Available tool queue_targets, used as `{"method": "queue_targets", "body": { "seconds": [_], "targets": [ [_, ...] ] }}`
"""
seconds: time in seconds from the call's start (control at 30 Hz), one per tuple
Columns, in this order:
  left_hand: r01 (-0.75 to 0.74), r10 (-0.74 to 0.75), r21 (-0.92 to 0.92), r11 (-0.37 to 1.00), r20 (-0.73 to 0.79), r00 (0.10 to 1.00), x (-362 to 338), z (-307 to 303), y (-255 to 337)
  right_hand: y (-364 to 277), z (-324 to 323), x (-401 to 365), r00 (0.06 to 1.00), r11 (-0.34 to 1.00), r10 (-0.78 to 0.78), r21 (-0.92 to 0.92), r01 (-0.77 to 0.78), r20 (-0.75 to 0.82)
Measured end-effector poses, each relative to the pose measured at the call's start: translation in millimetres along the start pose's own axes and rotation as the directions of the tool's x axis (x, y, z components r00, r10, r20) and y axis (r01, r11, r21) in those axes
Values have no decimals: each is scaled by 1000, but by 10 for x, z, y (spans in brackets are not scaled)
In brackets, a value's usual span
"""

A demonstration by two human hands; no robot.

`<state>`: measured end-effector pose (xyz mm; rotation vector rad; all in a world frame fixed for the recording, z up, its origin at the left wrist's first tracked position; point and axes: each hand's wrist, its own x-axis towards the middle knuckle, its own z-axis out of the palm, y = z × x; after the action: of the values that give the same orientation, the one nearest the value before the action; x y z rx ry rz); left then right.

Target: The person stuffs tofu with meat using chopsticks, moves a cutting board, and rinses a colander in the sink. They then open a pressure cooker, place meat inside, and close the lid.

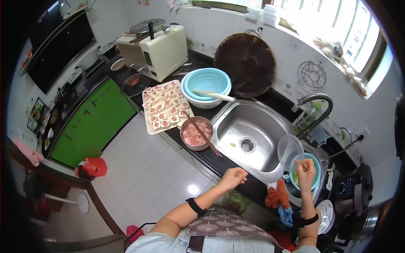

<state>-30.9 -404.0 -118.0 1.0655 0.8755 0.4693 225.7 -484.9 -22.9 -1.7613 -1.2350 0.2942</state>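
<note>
My right hand [305, 172] grips the rim of a clear plastic bowl [290, 147], tilted at the right edge of the sink. Beneath that hand sits a blue basket [317, 163] with some green leaves in it. My left hand [234, 178] hovers over the counter's front edge, its fingers curled with nothing visible in them. Nearest on its far side is the steel sink [263, 126], with a green scrap near the drain. A metal bowl of minced meat [195, 134] stands to the left, wooden chopsticks [203, 135] laid across it.
A tray [152, 126] carries rows of white pieces topped with meat. Behind it are a blue colander [209, 80] with a white-handled knife [219, 96] and a cream toaster oven [168, 52]. The faucet [325, 101] arches over the right side. An orange cloth [276, 194] hangs at the counter edge.
</note>
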Motion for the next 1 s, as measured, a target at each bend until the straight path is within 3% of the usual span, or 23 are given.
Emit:
{"method": "queue_targets", "body": {
  "seconds": [0.1, 0.13, 0.23, 0.27, 0.33, 0.47, 0.8, 0.93, 1.0],
  "targets": [
    [81, -93, -94, 992, -127, 988, -108, -320, -86, -98, 337, 244, 990, 895, 144, 427, -131, 1],
    [75, -88, -99, 992, -140, 986, -128, -380, -92, -98, 436, 306, 991, 893, 135, 431, -126, 11],
    [14, -108, -415, 910, -203, 973, -157, -512, -16, -96, 725, 446, 945, 764, 300, 561, -318, 127],
    [6, -105, -422, 906, -212, 972, -121, -567, -7, -88, 801, 463, 947, 767, 291, 559, -317, 137],
    [-130, -5, -606, 785, -217, 976, -29, -702, 16, -75, 950, 515, 889, 625, 368, 636, -453, 272],
    [-177, 38, -699, 693, -209, 977, 78, -810, 107, -134, 1173, 572, 868, 574, 346, 652, -496, 356],
    [-221, 10, -652, 725, -311, 950, 147, -853, 158, -177, 1619, 626, 845, 561, 353, 631, -535, 403],
    [-231, 6, -579, 782, -364, 931, -149, -895, 272, -202, 1942, 703, 826, 567, 353, 602, -562, 439],
    [-270, 59, -459, 846, -423, 904, -332, -952, 329, -241, 2193, 724, 805, 550, 314, 594, -587, 504]
  ]
}}
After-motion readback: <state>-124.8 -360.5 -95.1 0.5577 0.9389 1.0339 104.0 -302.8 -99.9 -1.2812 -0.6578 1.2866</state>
